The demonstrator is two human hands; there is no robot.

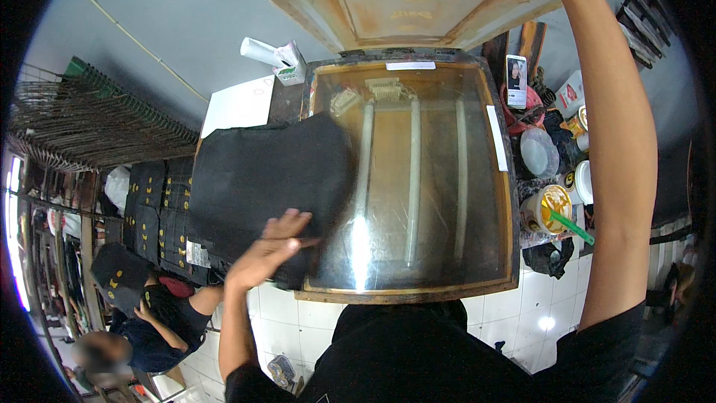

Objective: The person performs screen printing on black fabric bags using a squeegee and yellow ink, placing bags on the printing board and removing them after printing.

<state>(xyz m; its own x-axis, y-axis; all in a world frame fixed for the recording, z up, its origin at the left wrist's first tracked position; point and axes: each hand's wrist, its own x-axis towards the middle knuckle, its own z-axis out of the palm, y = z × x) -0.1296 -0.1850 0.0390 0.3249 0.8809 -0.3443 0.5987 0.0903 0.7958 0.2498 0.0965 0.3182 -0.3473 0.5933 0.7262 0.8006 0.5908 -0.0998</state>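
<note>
A black cloth piece lies over the left part of a glass-topped table and hangs past its left side. My left hand rests on the near right part of the cloth, fingers stretched out and slightly blurred. Pale tubes show beneath the glass. Above the far edge, a framed printing screen is tilted up on hinges. My right arm reaches up to the screen's right corner. The hand itself is cut off by the picture's top edge.
On the right stand a phone, a clear tub and a bucket of orange-yellow paste with a green stick. A white sheet lies at the back left. At lower left, a person handles printed black pieces beside a rack.
</note>
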